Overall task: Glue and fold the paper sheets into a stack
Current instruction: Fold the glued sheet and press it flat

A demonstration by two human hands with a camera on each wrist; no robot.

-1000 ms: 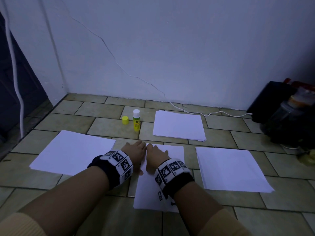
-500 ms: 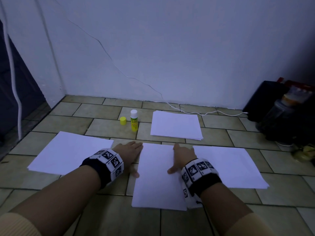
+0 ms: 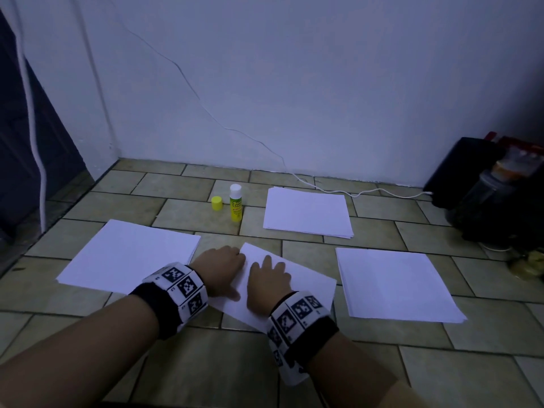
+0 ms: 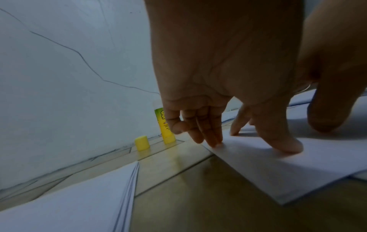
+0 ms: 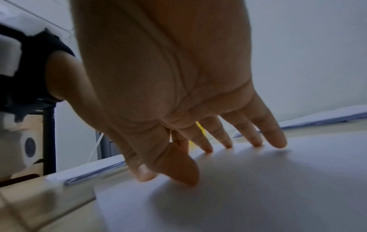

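A white paper sheet [image 3: 303, 285] lies askew on the tiled floor in front of me. My left hand [image 3: 219, 269] presses its fingertips [image 4: 214, 143] on the sheet's [image 4: 298, 172] far left corner, and the thumb hovers above it. Beside it, my right hand [image 3: 266, 281] lies on the same sheet [image 5: 258, 188] with its fingers [image 5: 276, 141] spread and straight. Neither hand grips anything. A yellow-green glue stick [image 3: 235, 203] stands uncapped behind the hands, and its yellow cap [image 3: 216, 203] sits just left of it.
Three white paper piles lie around the sheet: left [image 3: 132, 257], back [image 3: 307, 212] and right [image 3: 394, 285]. A white cable [image 3: 353, 194] runs along the wall's foot. Dark bags and a jar [image 3: 488, 187] crowd the right corner.
My right hand swept out to the sheet's right edge, then came back beside the left hand. The sheet, straight before, now lies turned at an angle.
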